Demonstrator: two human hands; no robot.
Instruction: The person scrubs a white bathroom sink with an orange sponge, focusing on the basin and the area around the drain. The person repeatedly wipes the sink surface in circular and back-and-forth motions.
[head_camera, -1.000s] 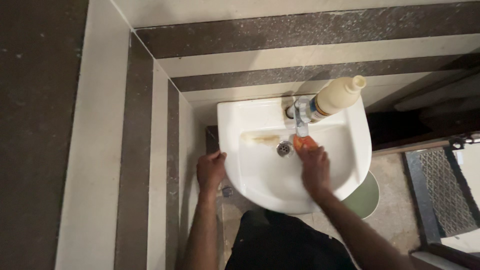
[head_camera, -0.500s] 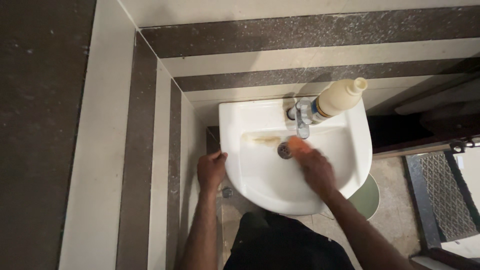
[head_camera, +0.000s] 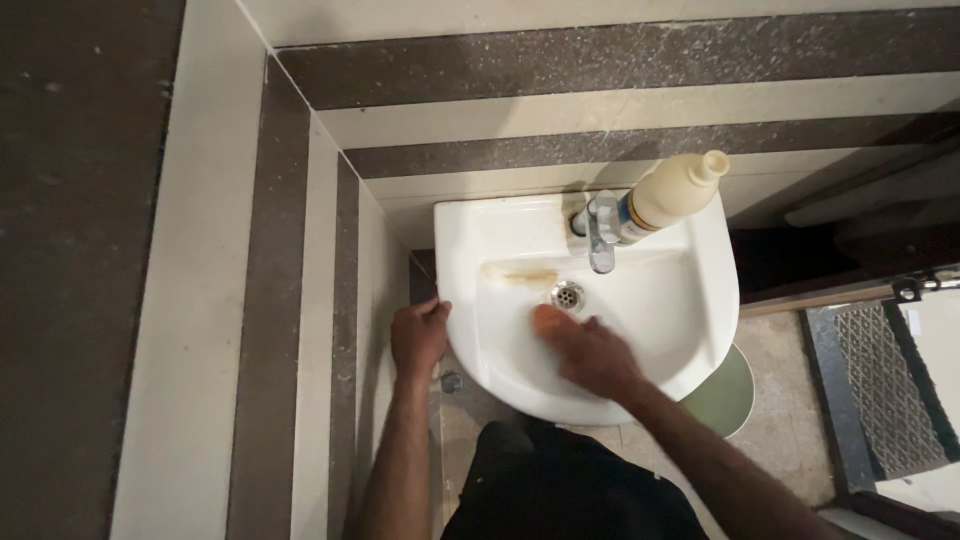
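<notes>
- The person is scrubbing the inside of the white sink with an orange scrub pad.
- The right hand is closed around the pad and presses it on the bowl, just below the drain.
- The left hand grips the sink's left rim to hold steady.
- A brown stain sits left of the drain. I think the next rub should go up and left to it, pressing hard.
- The pad is blurry, so I cannot tell its long side. It peeks out toward the upper left.
- A cream bottle stands by the tap.
</notes>
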